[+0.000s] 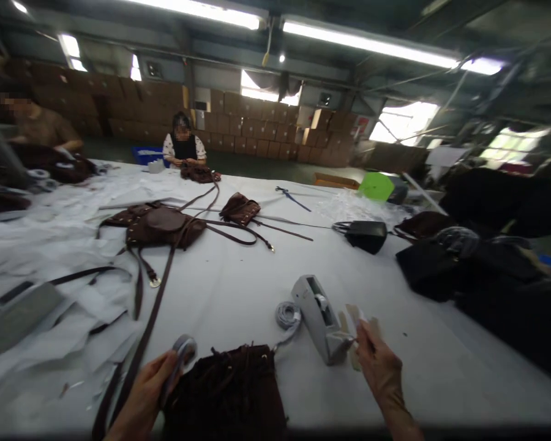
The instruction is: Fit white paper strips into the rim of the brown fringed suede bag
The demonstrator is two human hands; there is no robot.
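Observation:
My left hand (149, 392) is closed around a grey padded strap end (182, 355) at the left edge of a dark brown fringed bag (227, 392) lying in front of me. My right hand (376, 361) reaches to the cutter end of a grey tape dispenser (319, 318), its fingers pinched on a strip of clear tape (356, 318). A grey ribbon coil (288, 315) lies beside the dispenser, trailing toward the bag.
On the white table (239, 275) lie brown bags with long straps (163, 223), a smaller brown bag (240, 208), a black bag (365, 234) and a dark pile of bags (482, 263) at right. Paper sheets (37, 318) cover the left. Two people sit at the far side.

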